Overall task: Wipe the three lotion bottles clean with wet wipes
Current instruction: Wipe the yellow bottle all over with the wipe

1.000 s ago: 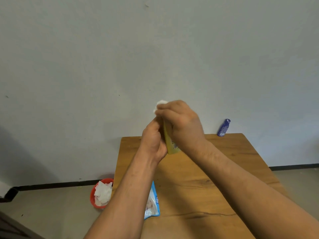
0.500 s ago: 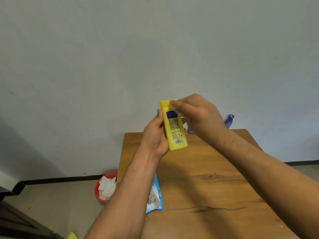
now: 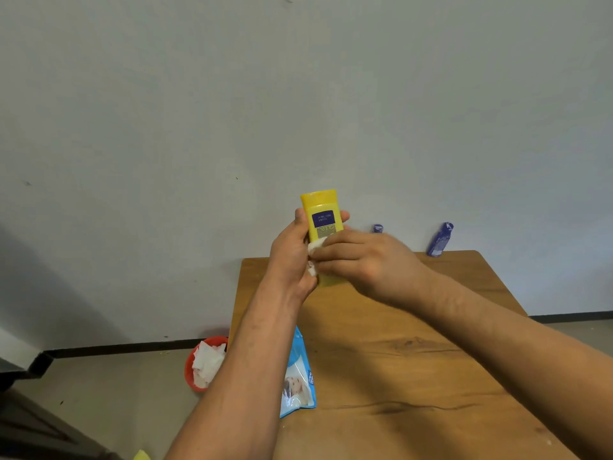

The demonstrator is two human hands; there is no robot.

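My left hand (image 3: 292, 257) grips a yellow lotion bottle (image 3: 321, 210) upright above the far left of the wooden table (image 3: 398, 360), its back label facing me. My right hand (image 3: 361, 260) presses a white wet wipe (image 3: 315, 247) against the lower half of the bottle, and its fingers cover most of the wipe. A blue bottle (image 3: 439, 239) leans against the wall at the table's far right. The top of a second blue bottle (image 3: 377, 228) shows just above my right hand.
A blue pack of wet wipes (image 3: 297, 376) lies at the table's left edge, partly under my left forearm. On the floor to the left stands a red bin (image 3: 190, 366) holding used white wipes. A grey wall rises behind the table.
My right hand slid the wipe from the bottle's cap down to its lower half. The cap and the label are now uncovered.
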